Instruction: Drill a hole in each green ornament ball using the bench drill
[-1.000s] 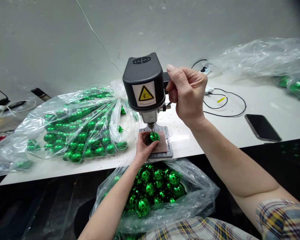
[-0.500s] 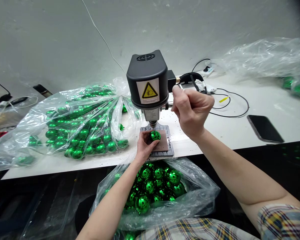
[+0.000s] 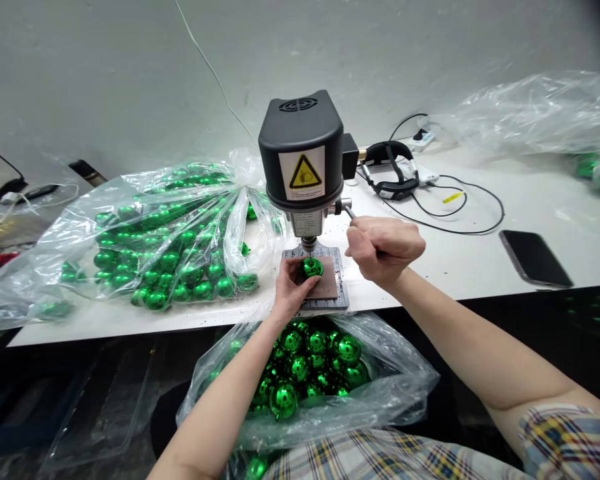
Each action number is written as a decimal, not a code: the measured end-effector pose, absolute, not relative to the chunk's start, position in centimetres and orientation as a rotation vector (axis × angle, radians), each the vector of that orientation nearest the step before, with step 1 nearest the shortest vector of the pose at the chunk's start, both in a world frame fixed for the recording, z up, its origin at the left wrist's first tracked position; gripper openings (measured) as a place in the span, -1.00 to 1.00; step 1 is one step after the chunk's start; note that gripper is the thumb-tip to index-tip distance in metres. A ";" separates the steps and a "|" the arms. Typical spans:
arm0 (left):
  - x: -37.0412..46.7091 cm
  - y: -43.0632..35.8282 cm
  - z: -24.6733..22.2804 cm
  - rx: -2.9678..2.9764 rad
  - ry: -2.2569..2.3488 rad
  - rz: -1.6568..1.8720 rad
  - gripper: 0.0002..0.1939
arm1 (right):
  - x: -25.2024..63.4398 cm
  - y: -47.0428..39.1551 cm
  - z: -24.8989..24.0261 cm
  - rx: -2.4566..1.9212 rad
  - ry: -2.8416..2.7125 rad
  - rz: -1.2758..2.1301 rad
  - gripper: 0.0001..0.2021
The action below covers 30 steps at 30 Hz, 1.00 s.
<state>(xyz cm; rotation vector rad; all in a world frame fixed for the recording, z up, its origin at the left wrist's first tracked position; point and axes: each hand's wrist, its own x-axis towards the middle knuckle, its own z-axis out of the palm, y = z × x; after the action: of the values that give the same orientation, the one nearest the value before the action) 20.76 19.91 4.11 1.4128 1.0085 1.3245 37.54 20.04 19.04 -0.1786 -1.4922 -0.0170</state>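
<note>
A black drill press (image 3: 303,147) with a yellow warning label stands at the centre of the table. Beneath its chuck (image 3: 309,244), my left hand (image 3: 293,285) pinches a shiny green ball (image 3: 313,267) from the left side. The ball rests over a brown board (image 3: 327,283) on the grey base plate (image 3: 343,300). My right hand (image 3: 386,247) is wrapped round the press's lever (image 3: 349,211), to the right of the machine. An open plastic bag (image 3: 395,400) of several green balls (image 3: 300,368) lies in the lap.
On the left of the table lies a clear bag (image 3: 105,190) full of green balls. A black headset (image 3: 391,171) with cables sits at the back right, and a phone (image 3: 536,258) near the front edge. More plastic bags (image 3: 530,120) lie at the far right.
My right hand has come down with the lever, from beside the press head to lower right of it. My left hand keeps the ball under the chuck. The view has shifted slightly.
</note>
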 end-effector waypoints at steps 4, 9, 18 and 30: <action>20.7 19.8 4.3 1.358 0.997 1.326 -0.46 | 37.7 19.8 18.5 -0.100 -1.561 -0.058 -0.61; 21.2 20.2 4.3 1.304 1.018 1.343 -0.42 | 37.1 19.5 20.9 -0.277 -1.431 0.061 -0.59; 16.6 15.5 12.9 1.826 1.579 0.883 -0.62 | 36.8 23.2 26.7 -0.530 -1.167 0.587 -0.55; 13.7 35.0 12.4 1.751 1.746 0.938 -0.86 | 36.6 22.3 27.1 -0.566 -1.053 0.658 -0.59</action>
<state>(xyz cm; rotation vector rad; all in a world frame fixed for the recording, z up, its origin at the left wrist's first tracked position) 13.72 34.98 12.43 1.7512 1.7462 0.9382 36.59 22.31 27.12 -0.5662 -1.0527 0.6580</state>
